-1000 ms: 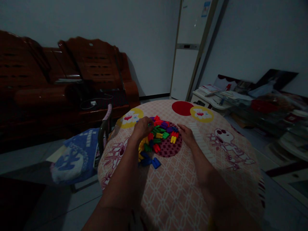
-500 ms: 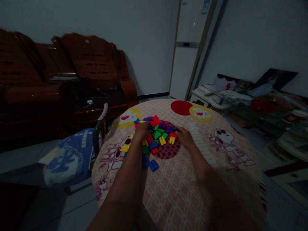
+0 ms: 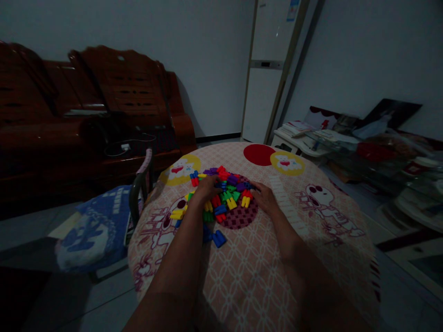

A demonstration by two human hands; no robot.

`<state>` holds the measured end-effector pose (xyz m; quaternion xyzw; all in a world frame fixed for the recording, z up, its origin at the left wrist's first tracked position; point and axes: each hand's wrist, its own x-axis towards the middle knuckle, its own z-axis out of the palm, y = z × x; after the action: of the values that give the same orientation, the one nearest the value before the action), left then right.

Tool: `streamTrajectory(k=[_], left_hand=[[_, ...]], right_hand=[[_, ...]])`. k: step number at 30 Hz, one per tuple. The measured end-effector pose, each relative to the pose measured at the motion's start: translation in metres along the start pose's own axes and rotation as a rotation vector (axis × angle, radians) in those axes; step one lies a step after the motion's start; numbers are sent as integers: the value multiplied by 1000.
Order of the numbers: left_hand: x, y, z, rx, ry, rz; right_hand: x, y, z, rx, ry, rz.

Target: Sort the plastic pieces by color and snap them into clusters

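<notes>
A heap of plastic building blocks (image 3: 215, 201) in red, yellow, green, blue and purple lies on the round table, between my two hands. My left hand (image 3: 206, 187) reaches over the left part of the heap. Its thumb and fingers are bent around a small blue block (image 3: 218, 185), only partly visible. At the heap's right edge, my right hand (image 3: 264, 197) has thumb and fingers closed at a dark blue block (image 3: 247, 185). Just below those fingertips sits a red and yellow block pair (image 3: 246, 199). A loose blue block (image 3: 219, 239) lies nearer to me, beside my left forearm.
A patterned cloth (image 3: 242, 276) covers the round table. On the left stands a chair (image 3: 135, 196) with a blue cloth (image 3: 95, 226), and behind it a wooden sofa (image 3: 128, 87). A cluttered glass table (image 3: 384, 170) is at the right. A tall white air conditioner (image 3: 262, 101) stands behind.
The whole view has shifted slightly to the left. My left hand has moved a little to the right over the blocks; the right hand stays at the heap's right edge.
</notes>
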<state>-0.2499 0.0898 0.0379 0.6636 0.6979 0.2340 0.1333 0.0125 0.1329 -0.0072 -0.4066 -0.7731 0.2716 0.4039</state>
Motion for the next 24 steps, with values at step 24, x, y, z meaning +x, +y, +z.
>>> streamTrajectory(k=[24], left_hand=[[-4,79,55,-1014,-273,-33]], right_hand=[[7,-20,-10,524,86,213]])
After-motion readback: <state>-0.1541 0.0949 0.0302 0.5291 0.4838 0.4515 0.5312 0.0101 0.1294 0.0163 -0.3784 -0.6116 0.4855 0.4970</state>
